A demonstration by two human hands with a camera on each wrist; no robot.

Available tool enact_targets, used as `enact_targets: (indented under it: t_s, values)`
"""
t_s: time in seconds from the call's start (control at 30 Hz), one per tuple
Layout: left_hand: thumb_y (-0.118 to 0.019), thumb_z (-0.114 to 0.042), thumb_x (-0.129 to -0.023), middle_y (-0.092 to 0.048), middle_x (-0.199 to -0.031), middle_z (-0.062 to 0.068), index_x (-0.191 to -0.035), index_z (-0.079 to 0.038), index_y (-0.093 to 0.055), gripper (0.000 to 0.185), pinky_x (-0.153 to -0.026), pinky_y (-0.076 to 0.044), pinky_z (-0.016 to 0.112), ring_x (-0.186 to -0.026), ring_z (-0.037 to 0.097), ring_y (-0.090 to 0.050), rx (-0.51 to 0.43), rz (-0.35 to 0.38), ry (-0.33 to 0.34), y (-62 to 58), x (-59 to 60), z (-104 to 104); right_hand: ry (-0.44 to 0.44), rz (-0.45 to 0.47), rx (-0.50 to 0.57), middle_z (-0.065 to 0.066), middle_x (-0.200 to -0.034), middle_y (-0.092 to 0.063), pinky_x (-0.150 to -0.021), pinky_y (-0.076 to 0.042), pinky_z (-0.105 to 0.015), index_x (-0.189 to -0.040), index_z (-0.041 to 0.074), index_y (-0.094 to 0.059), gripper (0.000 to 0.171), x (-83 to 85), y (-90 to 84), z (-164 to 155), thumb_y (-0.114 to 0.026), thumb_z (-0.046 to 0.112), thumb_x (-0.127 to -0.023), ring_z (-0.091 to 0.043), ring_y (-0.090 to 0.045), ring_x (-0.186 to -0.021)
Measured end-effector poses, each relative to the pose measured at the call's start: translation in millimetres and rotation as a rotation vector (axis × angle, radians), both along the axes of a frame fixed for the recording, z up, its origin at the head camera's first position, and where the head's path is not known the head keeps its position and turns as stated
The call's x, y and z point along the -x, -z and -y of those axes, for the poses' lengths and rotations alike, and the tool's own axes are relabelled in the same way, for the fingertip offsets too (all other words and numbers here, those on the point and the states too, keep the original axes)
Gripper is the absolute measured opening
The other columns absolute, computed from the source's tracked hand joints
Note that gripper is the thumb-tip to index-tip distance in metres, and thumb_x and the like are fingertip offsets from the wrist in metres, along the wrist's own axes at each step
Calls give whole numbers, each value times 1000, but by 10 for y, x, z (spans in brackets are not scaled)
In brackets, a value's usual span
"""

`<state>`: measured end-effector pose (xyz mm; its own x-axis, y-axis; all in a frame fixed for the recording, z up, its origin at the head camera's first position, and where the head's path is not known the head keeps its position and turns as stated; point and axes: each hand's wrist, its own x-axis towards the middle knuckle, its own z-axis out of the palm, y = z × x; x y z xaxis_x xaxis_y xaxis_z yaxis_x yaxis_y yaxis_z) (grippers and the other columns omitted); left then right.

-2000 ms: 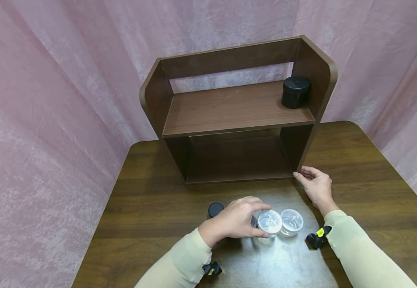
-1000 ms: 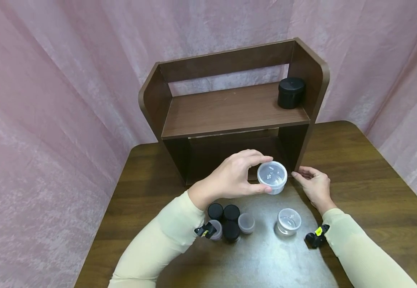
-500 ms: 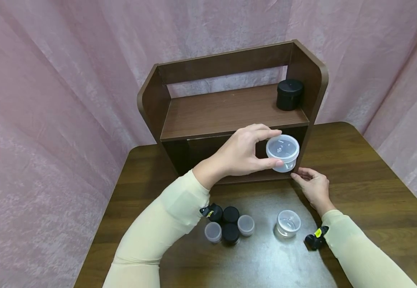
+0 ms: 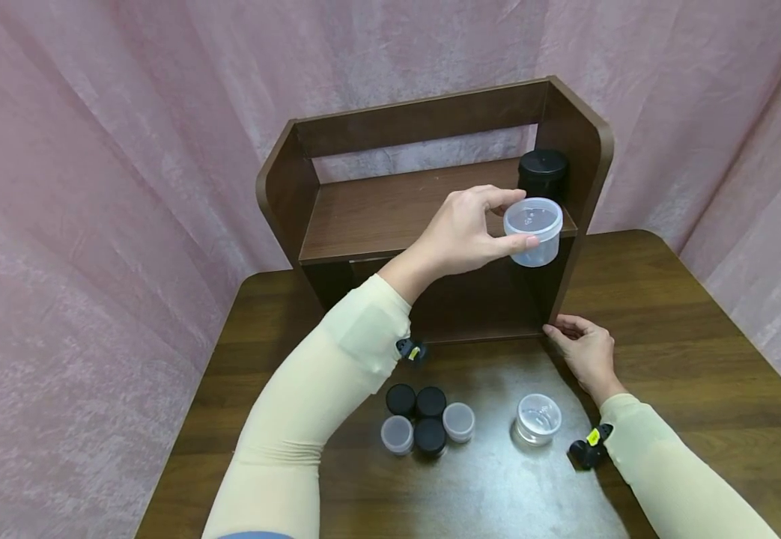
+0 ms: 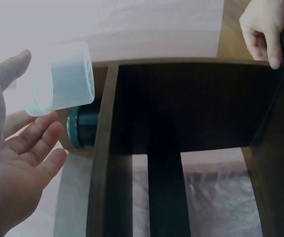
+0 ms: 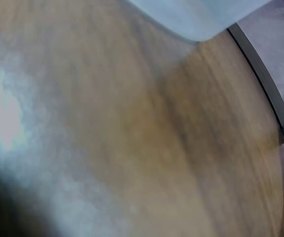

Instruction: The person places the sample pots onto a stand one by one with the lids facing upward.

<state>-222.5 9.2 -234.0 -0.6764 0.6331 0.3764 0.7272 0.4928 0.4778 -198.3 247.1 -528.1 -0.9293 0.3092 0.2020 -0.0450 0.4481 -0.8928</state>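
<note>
Both arms come in wearing long, close-fitting cream sleeves (image 4: 336, 374) of smooth, stretchy cloth, cuffs ending right at the wrists. The left hand (image 4: 460, 232) is bare, no rings, no glove; same for the right hand (image 4: 585, 355). Under the left forearm there's a small black clip-like device with a yellow tag (image 4: 412, 350), and a matching black device with a yellow mark (image 4: 588, 449) sits by the right sleeve's cuff. The fabric wrinkles lightly at the left elbow, plain all over, no print.

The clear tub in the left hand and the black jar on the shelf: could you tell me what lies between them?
Nothing: in the head view the clear tub sits just before the black jar, with only bare shelf.
</note>
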Motion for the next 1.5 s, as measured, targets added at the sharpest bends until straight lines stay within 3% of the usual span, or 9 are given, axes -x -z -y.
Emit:
enact_targets:
  t_s: [0.3, 0.57, 0.77, 0.9, 1.13, 1.5]
  values:
    - [-80, -39, -78, -66, -110, -2, -128, -8, -60, 63, -75, -45, 15, -96, 6, -59, -66, 99, -83, -1, 265, -121, 5, -5, -27, -13, -100, -70, -66, -46, -8, -108, 4, -71, 34, -13, -16, -10, -76, 28, -84, 7, -57, -80]
    - [-79, -39, -79, -64, -108, -4, -129, -10, -57, 61, -75, -47, 15, -96, 6, -59, -115, 200, -106, 44, 364, -240, -9, 17, -36, -14, -103, -70, -65, -45, -7, -110, 3, -70, 37, -71, -52, -17, -74, 31, -86, 5, -57, -81]
    - [-80, -36, -78, -66, -104, -4, -128, -10, -58, 60, -74, -49, 15, -92, 5, -61, -212, 254, -113, 101, 415, -315, -12, 4, -30, -15, -102, -69, -65, -46, -7, -109, 3, -70, 36, -71, -55, -8, -74, 30, -86, 6, -57, -81]
    - [-81, -35, -77, -65, -102, -6, -128, -11, -61, 59, -73, -49, 14, -90, 4, -61, -245, 238, -124, 147, 436, -348, -17, 5, -28, -14, -103, -70, -65, -46, -8, -110, 3, -70, 37, -71, -37, -9, -74, 30, -86, 6, -57, -82]
    - [-81, -40, -76, -61, -103, -8, -127, -17, -64, 58, -76, -42, 10, -94, 2, -54, -213, 148, -173, 189, 447, -426, -16, 13, -35, -14, -103, -69, -65, -46, -8, -110, 4, -69, 37, -101, -27, -17, -74, 32, -86, 3, -57, -83]
    - [-79, -40, -78, -58, -102, -8, -132, -21, -60, 60, -76, -41, 9, -95, 1, -51, -242, 159, -167, 223, 430, -447, -14, -8, -24, -14, -101, -70, -65, -46, -8, -109, 4, -70, 35, -118, -40, 28, -74, 29, -85, 5, -57, -81]
